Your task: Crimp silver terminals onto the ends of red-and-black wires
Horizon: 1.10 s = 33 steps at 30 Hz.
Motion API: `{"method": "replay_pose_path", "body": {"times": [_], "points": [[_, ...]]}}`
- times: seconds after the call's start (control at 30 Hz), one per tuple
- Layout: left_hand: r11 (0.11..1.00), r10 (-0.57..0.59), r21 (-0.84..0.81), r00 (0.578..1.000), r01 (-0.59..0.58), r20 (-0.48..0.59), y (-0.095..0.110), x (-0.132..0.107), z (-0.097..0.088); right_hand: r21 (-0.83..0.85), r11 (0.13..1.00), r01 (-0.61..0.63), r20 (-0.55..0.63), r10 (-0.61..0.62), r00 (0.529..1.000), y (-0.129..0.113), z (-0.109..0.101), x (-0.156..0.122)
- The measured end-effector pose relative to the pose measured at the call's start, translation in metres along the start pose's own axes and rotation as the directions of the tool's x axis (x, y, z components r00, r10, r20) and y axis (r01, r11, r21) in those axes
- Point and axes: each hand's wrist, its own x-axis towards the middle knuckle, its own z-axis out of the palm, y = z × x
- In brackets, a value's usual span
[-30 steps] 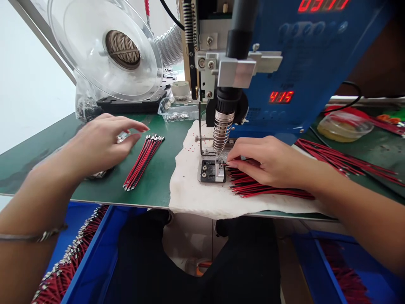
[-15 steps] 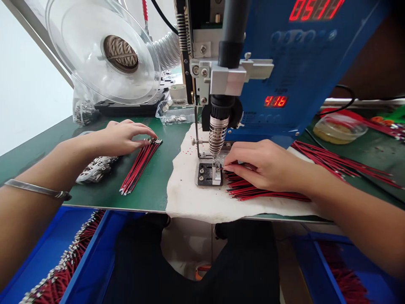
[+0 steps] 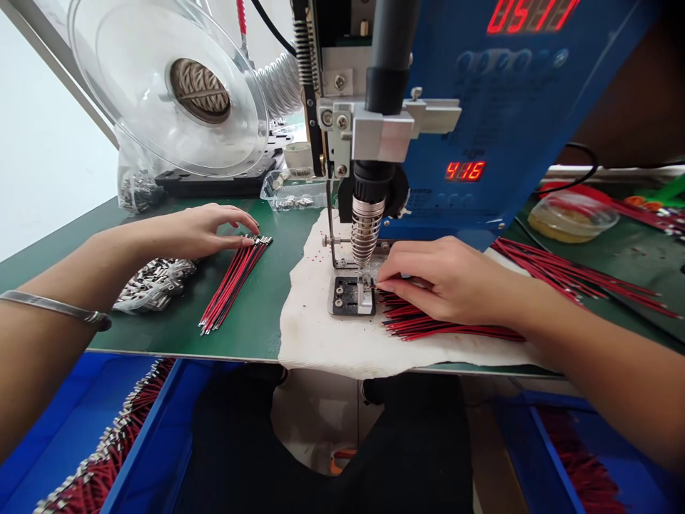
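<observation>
1. Wire bundle (image 3: pixel 233 289) lies on the bench (image 3: pixel 260 328) beside your left hand (image 3: pixel 211 230), fingers loosely parted at its metal ends (image 3: pixel 264 241); likely light and bendy, so grip just behind those ends.
2. Your right hand's (image 3: pixel 436 278) fingers pinch a thin wire (image 3: pixel 373 287) beside the fixture (image 3: pixel 347 296).

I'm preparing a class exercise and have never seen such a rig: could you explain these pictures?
The camera sits on the person's head, looking forward and down; there is no robot, only bare hands. A blue machine stands on a green table partly spread with pale cloth. The right hand seems to pinch a thin wire, mostly hidden, near the machine's spring, over more red and black wires. The left hand is at the metal ends of a wire bundle; touch is unclear. Nearby lies a bag of metal parts.
</observation>
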Motion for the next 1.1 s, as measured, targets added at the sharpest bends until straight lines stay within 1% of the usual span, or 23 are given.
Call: {"method": "replay_pose_path", "body": {"times": [0.1,0.27,0.37,0.5,0.7,0.87,0.97,1.03,1.1], "points": [[1.0,0.008,0.005,1.0,-0.008,-0.022,-0.001,0.003,0.001,0.0,1.0,-0.007,0.008,0.007,1.0,0.001,0.0,-0.001],[0.999,0.022,0.042,0.999,-0.021,-0.04,-0.01,0.006,0.003,0.002,1.0,0.0,0.0,0.0,1.0,0.001,0.001,0.0],[0.995,0.053,0.084,0.997,-0.048,-0.056,-0.014,0.006,0.003,0.003,1.0,0.002,-0.001,-0.002,1.0,0.002,0.001,0.0],[0.987,0.095,0.139,0.993,-0.084,-0.072,-0.012,0.004,0.002,0.001,1.0,-0.007,0.013,0.007,1.0,0.003,0.001,0.0],[0.984,0.137,0.13,0.981,-0.119,-0.139,-0.005,0.004,0.002,-0.004,1.0,-0.01,0.016,0.011,1.0,0.002,0.002,-0.001],[0.986,0.138,0.117,0.98,-0.122,-0.145,-0.001,0.004,0.002,-0.003,1.0,-0.003,0.014,0.003,1.0,0.002,0.0,-0.002],[0.99,0.103,0.108,0.983,-0.087,-0.155,0.001,0.002,0.004,-0.001,1.0,-0.006,0.014,0.007,1.0,0.002,0.001,-0.001],[0.995,0.066,0.093,0.977,-0.048,-0.203,0.003,0.001,0.006,-0.004,1.0,-0.005,0.012,0.005,1.0,0.002,0.001,-0.001],[0.996,0.057,0.084,0.962,-0.035,-0.268,0.005,-0.001,0.008,-0.006,1.0,0.0,0.011,0.0,1.0,0.002,0.001,-0.001]]}}
